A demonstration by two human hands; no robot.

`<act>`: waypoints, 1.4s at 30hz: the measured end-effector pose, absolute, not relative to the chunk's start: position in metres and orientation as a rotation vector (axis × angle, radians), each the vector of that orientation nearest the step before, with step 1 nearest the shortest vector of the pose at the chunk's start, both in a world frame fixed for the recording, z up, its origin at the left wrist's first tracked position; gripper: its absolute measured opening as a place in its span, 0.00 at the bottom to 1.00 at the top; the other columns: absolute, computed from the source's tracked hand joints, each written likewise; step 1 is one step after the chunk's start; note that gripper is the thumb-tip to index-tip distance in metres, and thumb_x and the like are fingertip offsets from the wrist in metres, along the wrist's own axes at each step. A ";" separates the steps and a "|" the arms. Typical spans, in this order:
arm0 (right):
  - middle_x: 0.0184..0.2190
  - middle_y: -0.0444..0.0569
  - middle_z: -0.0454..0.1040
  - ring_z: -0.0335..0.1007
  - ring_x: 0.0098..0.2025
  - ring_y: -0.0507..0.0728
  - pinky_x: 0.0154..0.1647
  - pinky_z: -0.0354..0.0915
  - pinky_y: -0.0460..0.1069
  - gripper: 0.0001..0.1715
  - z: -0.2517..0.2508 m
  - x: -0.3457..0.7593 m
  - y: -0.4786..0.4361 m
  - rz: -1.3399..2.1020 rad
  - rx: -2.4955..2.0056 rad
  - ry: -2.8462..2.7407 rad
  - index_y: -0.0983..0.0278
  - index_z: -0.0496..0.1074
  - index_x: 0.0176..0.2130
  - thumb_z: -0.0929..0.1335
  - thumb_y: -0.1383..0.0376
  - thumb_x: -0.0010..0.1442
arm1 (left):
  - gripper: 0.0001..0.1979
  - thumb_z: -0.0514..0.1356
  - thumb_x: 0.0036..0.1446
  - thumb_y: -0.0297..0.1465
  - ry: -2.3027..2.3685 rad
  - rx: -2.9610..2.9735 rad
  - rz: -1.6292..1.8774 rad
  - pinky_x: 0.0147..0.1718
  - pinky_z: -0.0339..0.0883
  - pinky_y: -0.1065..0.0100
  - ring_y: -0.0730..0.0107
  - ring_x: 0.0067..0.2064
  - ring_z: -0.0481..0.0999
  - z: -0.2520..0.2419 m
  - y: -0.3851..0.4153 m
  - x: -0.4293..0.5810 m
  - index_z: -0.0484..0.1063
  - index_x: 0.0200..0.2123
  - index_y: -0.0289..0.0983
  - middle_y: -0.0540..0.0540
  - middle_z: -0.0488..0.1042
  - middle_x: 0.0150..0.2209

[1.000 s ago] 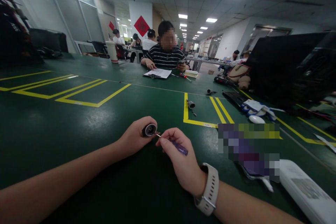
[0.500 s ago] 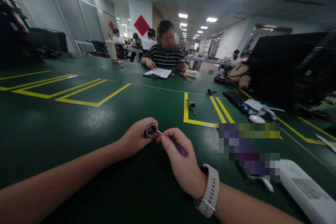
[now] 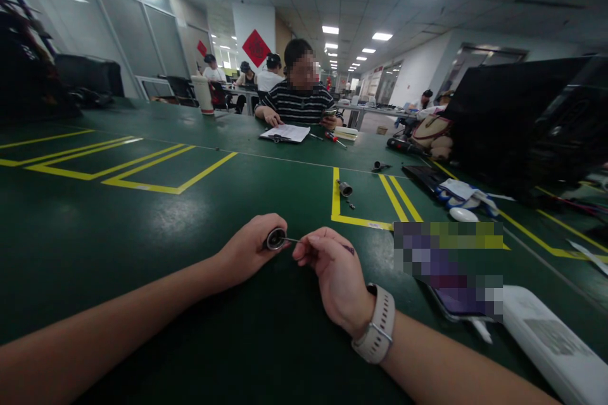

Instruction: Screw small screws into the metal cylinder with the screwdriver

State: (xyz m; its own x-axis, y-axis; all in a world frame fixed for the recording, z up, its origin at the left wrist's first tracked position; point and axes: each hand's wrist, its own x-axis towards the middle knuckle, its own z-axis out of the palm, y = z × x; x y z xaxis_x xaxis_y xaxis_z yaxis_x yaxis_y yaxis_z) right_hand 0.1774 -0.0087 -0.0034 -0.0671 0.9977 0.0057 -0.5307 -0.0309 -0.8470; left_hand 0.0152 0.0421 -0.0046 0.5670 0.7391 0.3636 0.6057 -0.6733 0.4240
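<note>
My left hand (image 3: 247, 250) is closed round a small dark cylinder with a metal rim (image 3: 275, 239), its round end facing me, low over the green table (image 3: 142, 221). My right hand (image 3: 335, 275) pinches a thin screwdriver with a purple handle (image 3: 349, 249). The metal shaft of the screwdriver runs level to the left and its tip sits in the cylinder's end. A pale watch is on my right wrist.
A small metal cylinder (image 3: 345, 188) and tiny parts lie inside a yellow-taped box ahead. Gloves (image 3: 463, 192), a white device (image 3: 546, 335) and a black case (image 3: 517, 114) lie to the right. A person in a striped shirt (image 3: 299, 104) sits across with papers (image 3: 285, 133).
My right hand has turned over, knuckles up, and the screwdriver has swung from a slant to nearly level. The purple handle is now mostly hidden. My left hand has stayed put.
</note>
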 end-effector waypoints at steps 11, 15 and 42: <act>0.21 0.44 0.70 0.64 0.26 0.52 0.30 0.59 0.48 0.07 -0.006 0.178 -0.012 1.389 -0.835 -0.950 0.65 0.69 0.23 0.65 0.69 0.51 | 0.03 0.51 0.53 0.26 1.129 2.686 0.737 0.32 0.57 0.66 0.68 0.31 0.64 0.000 0.038 0.016 0.61 0.28 0.37 0.50 0.65 0.28; 0.18 0.45 0.69 0.63 0.22 0.51 0.26 0.57 0.47 0.06 -0.005 0.180 -0.005 1.539 -0.736 -0.797 0.66 0.68 0.21 0.64 0.70 0.48 | 0.03 0.51 0.54 0.28 1.098 2.665 0.764 0.31 0.57 0.67 0.69 0.31 0.64 -0.002 0.037 0.016 0.61 0.28 0.37 0.50 0.65 0.28; 0.21 0.44 0.71 0.65 0.26 0.52 0.30 0.59 0.48 0.06 -0.008 0.180 -0.008 1.429 -0.796 -0.872 0.65 0.69 0.23 0.64 0.69 0.50 | 0.03 0.51 0.54 0.25 1.173 2.706 0.715 0.32 0.57 0.66 0.68 0.30 0.64 -0.002 0.041 0.016 0.62 0.28 0.37 0.50 0.65 0.27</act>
State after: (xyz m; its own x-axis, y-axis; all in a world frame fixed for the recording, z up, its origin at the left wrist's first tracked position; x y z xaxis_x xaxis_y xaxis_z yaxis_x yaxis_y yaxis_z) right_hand 0.1796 -0.0079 -0.0077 -0.0430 0.9987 0.0279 -0.4818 0.0038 -0.8762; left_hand 0.0164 0.0405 -0.0021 0.5911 0.7128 0.3775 0.6624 -0.6961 0.2770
